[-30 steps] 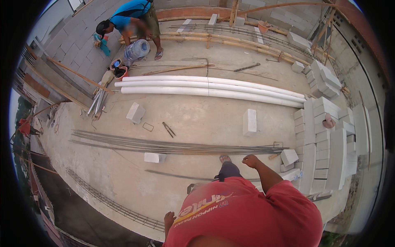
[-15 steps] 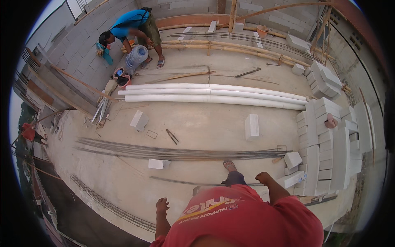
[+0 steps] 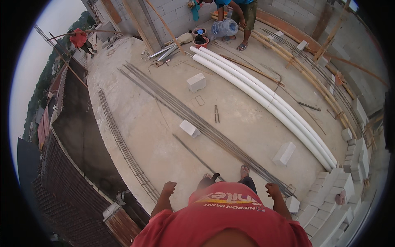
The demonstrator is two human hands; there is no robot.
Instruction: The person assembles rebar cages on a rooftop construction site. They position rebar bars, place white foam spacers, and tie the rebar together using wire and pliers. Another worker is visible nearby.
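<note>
Hanging low in the head view, both hands were empty: left hand point(image 3: 169, 188) lower centre-left, right hand point(image 3: 272, 189) lower centre-right. Fingers loosely curled, neither grip closed on anything. The bundle of steel rods point(image 3: 214, 132) lay on the floor point(image 3: 144, 164), running diagonally from upper left to lower right, its near end by the right hand in the frame. Probably heavy as a lot, each bar stiff but whippy over that length; not fragile, maybe gritty, ends likely sharp. Best hold looked like mid-length, few bars at once. A single rod point(image 3: 193, 154) lay below the bundle, likely easy to lift alone near its middle. The rebar cage point(image 3: 122, 142), left of centre, sat nearest the left hand; likely springy, best held at two spread points. White block point(image 3: 189, 128) beside the bundle seemed chippable.
</note>
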